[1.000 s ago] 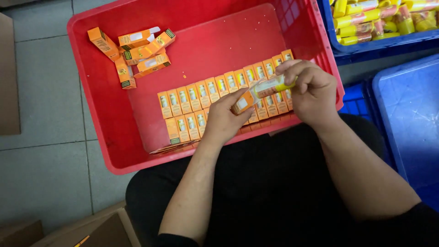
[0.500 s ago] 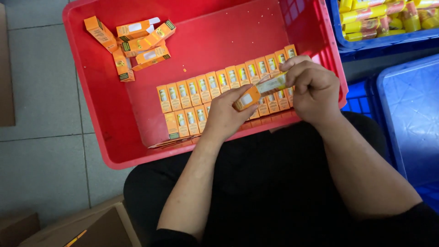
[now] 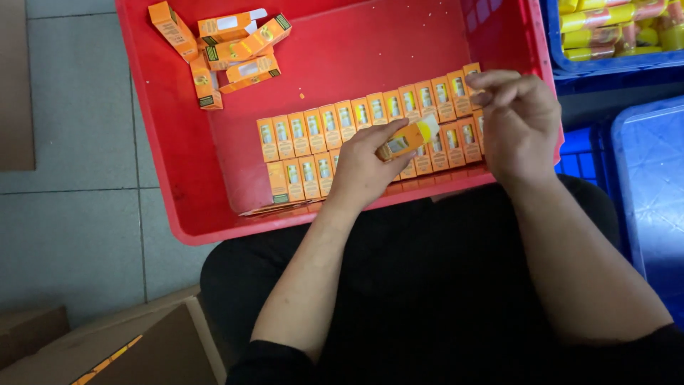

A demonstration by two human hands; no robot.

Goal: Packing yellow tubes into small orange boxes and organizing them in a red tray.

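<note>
Small orange carton [image 3: 406, 139]: held by the left hand [image 3: 363, 167] just above the packed rows, its pale end flap standing open toward the right hand [image 3: 520, 121]. The right hand's fingers [image 3: 499, 80] are curled narrow beside that flap; nothing is seen held in them.

Packed cartons [image 3: 342, 121]: two rows are stood side by side along the near wall of the red crate [image 3: 164, 171].

Loose cartons [image 3: 228, 46]: a small heap is left at the far corner, apparently not yet set in rows.

Left hand [image 3: 363, 167] grips orange carton [image 3: 405, 140] over red crate [image 3: 164, 142].
</note>
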